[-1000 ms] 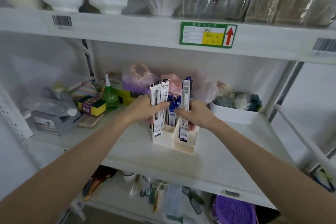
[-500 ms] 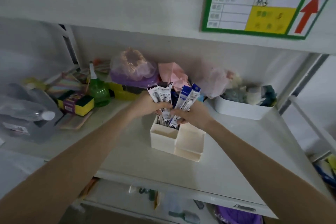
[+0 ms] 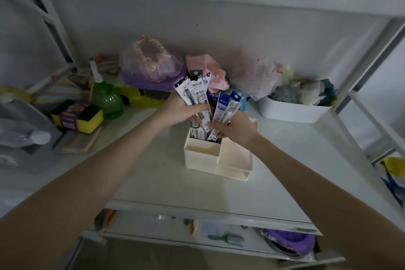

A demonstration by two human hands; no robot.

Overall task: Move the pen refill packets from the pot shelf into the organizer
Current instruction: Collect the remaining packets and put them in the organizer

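A cream organizer [image 3: 202, 155] with several compartments stands on the white shelf [image 3: 153, 173]. Several long pen refill packets stand upright in its rear left compartment. My left hand [image 3: 182, 108] grips the black-and-white packets [image 3: 197, 94] from the left. My right hand [image 3: 235, 128] pinches the blue-and-white packets [image 3: 228, 105] from the right. The packets' lower ends sit inside the compartment and their tops fan out above my fingers. The organizer's front compartments hold nothing that I can see.
A green spray bottle [image 3: 106, 96] and yellow sponges [image 3: 79, 117] lie to the left. Bagged purple and pink items [image 3: 153, 68] crowd the back. A white bin [image 3: 293, 110] of fabric things stands right. A lower shelf [image 3: 208, 232] holds more goods.
The camera has moved closer and tilted down. The packets have gone from held apart above the organizer to gathered in its rear left compartment, with both hands still on them.
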